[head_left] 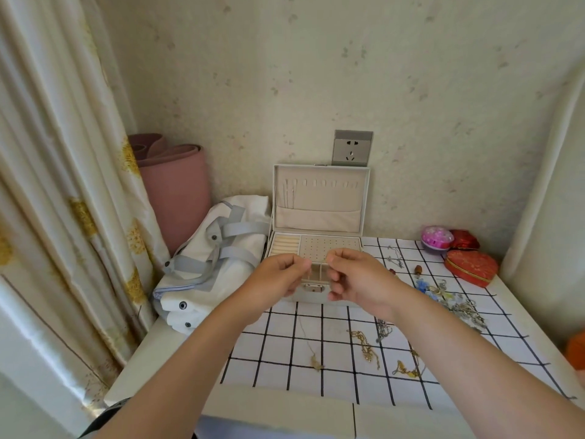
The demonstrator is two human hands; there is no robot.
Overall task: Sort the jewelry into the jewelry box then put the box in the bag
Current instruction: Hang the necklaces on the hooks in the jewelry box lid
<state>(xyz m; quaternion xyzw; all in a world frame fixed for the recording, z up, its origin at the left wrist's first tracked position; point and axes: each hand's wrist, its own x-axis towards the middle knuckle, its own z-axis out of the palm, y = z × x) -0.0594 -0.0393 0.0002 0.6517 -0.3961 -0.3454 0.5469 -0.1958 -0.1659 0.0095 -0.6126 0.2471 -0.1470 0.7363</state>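
The jewelry box (329,245) stood open at the 12 o'clock edge of the surface (177,353), with its lid up against the wall. Both hands were up in the air just in front of it. The left hand (278,274) and the right hand (357,277) were near each other, fingers curled and tips pinched. I could not tell if they held anything thin. The white bag (215,258) lay just beside the box, at its 9 o'clock. A checked cloth (285,343) covered the surface. On it, at the box's 6 o'clock, lay a thin chain (315,362) and gold necklaces (367,345). Silver pieces (468,310) lay at 4 o'clock. A red heart box (470,267) sat at 3 o'clock.
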